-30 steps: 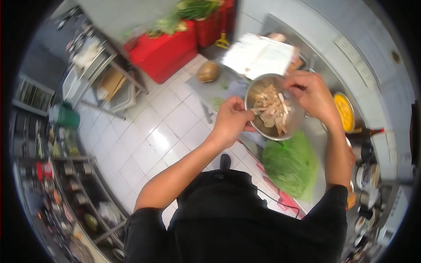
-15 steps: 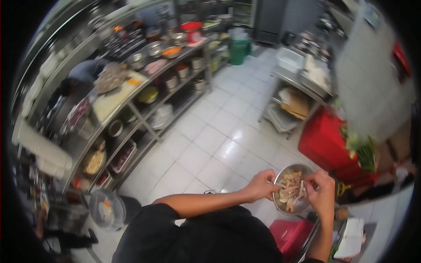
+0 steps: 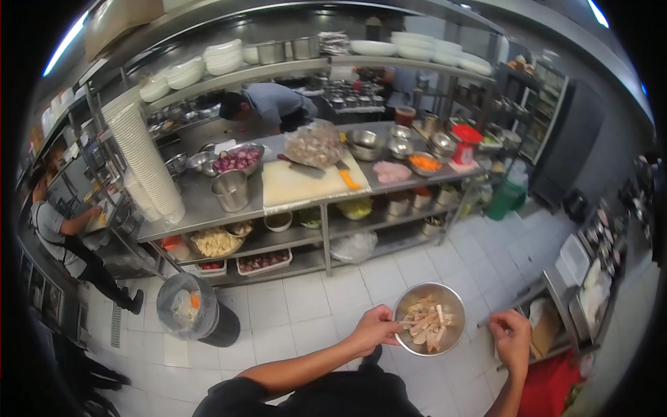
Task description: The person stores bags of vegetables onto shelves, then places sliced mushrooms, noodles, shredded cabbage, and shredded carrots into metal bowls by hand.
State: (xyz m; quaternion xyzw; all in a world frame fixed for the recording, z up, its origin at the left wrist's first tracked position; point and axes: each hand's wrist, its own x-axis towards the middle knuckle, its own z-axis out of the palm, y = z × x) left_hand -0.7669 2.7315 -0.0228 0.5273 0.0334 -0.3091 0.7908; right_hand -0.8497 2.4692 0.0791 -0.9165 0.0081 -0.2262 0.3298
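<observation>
A round metal bowl with pale, light-brown strips of food in it is held over the tiled floor. My left hand grips its left rim between thumb and fingers. To the right of the bowl, apart from it, is my right hand with its fingers curled together; a small thing seems to stick out at the fingertips, too small to name.
Ahead stands a steel worktable with a cutting board, a knife, onions and bowls. A lined bin is at left. One person bends behind the table; another works at far left. A side table stands right.
The view has swung left from the wall counter to the long worktable. My left hand has kept hold of the bowl, while my right hand has moved off the bowl to the right.
</observation>
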